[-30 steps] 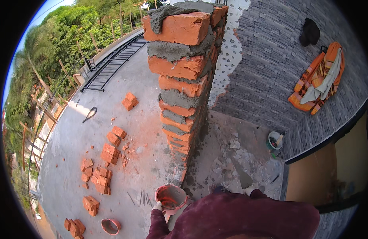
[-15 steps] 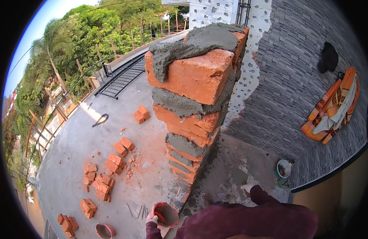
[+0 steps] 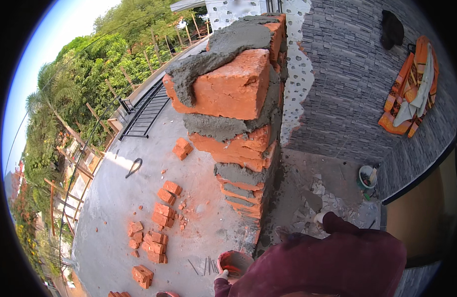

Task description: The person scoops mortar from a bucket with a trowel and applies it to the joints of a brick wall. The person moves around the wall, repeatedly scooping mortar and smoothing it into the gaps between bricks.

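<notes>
My left hand (image 3: 221, 275), low in the picture, grips the rim of a red bucket (image 3: 242, 265) with mortar traces inside. In front of me rises a brick wall (image 3: 228, 91), its red bricks bedded in grey mortar. Wet mortar (image 3: 241, 39) covers its top and droops over the near brick's edge. My right hand (image 3: 319, 218) hangs low to the right of the wall, above rubble on the floor; its fingers are too small to make out.
Brick stacks (image 3: 163, 215) and fragments lie on the concrete at left, near a black metal railing (image 3: 145, 111). At right, a small bucket (image 3: 367, 176) stands by the grey tiled wall (image 3: 337, 94), where an orange cloth (image 3: 411, 89) hangs. Broken tile pieces (image 3: 320, 188) litter the floor.
The view has shifted and turned, so the floor things sit lower and further right. My left hand still holds the red bucket. My right hand remains low beside the wall.
</notes>
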### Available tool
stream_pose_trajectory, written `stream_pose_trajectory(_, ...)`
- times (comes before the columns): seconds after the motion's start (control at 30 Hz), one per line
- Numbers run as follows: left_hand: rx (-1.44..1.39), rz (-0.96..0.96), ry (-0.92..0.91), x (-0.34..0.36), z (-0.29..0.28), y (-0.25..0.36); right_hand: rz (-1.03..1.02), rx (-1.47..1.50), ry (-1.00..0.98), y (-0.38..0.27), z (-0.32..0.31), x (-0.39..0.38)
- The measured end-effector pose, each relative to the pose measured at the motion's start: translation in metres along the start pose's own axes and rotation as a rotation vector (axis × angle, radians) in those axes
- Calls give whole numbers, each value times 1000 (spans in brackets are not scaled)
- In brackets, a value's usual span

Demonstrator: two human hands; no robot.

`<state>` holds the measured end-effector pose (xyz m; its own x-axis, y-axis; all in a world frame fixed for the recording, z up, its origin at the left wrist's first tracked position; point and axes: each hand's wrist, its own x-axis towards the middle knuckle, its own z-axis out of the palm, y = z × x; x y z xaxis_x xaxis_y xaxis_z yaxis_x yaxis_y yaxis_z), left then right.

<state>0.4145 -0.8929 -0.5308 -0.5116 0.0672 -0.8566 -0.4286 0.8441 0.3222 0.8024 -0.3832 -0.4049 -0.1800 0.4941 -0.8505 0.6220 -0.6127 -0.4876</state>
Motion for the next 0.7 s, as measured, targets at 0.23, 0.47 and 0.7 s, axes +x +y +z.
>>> stream_pose_trajectory(0.23,379,69,-146,2,-31,6,90,458,7,69,39,-14)
stream_pose_trajectory(0.47,786,116,45,-31,-74,18,-365,805,-6,-14,53,-115)
stream_pose_trajectory(0.7,596,47,231,-89,-85,48,-929,884,-515,-209,-3,-204)
